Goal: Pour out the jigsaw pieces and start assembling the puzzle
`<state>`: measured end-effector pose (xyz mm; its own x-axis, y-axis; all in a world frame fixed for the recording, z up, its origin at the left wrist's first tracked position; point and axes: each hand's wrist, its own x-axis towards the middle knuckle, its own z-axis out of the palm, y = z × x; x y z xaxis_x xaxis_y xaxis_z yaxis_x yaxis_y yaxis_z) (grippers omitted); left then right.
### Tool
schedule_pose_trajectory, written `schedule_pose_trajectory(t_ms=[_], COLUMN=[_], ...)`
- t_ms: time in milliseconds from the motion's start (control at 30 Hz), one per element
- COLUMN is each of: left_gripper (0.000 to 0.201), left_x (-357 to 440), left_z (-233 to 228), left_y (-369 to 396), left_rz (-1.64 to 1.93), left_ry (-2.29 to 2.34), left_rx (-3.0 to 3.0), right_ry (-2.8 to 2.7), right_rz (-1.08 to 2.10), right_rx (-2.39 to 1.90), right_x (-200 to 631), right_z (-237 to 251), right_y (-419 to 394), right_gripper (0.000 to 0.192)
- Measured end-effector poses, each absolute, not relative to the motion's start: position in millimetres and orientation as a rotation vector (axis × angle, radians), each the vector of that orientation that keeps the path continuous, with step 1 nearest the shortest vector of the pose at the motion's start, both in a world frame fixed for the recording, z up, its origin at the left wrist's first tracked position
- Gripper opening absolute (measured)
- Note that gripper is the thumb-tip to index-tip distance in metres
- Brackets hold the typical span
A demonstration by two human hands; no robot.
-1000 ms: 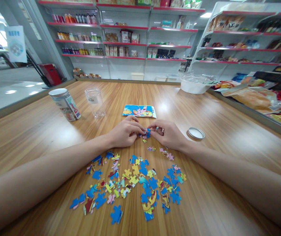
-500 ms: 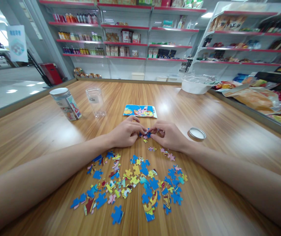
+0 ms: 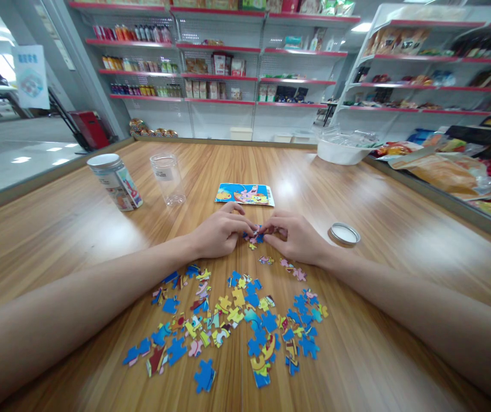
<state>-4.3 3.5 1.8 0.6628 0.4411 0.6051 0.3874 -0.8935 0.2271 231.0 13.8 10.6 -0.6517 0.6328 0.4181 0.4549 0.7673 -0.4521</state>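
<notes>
Both forearms are stretched forward across the tabletop (image 3: 357,189), wrists lowered, and the hands are brought together just nearer than the picture card (image 3: 244,194). A few joined pieces (image 3: 254,233) are pinched between curled fingertips of the left hand (image 3: 220,232) and the right hand (image 3: 296,236), knuckles turned upward. Loose pieces (image 3: 237,320) are spread nearer than the card, between the forearms. A lid (image 3: 344,233) lies right of it
</notes>
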Motion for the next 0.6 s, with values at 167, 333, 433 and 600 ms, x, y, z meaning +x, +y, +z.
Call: schedule_pose_trajectory(t_ms=[167, 333, 433, 600], left_gripper=[0.043, 0.045, 0.044, 0.044], left_x=[-3.3, -3.3, -3.0, -3.7], left_z=[1.0, 1.6, 2.6, 2.2], left_y=[3.9, 3.1, 2.6, 2.6], left_rz=[1.073, 1.062, 1.044, 1.027], left_ry=[0.705, 0.724, 0.735, 0.748], left_rx=[2.759, 2.741, 2.747, 2.747], right_ry=[-2.413, -2.432, -2.448, -2.454], right_rz=[0.436, 0.451, 0.451, 0.487], right_rx=[-0.804, -0.786, -0.790, -0.758], right_x=[231.4, 232.6, 233.2, 233.7], right_z=[12.6, 14.1, 15.4, 17.3], right_y=[13.1, 13.6, 13.9, 12.9], right_gripper=[0.017, 0.011, 0.006, 0.002])
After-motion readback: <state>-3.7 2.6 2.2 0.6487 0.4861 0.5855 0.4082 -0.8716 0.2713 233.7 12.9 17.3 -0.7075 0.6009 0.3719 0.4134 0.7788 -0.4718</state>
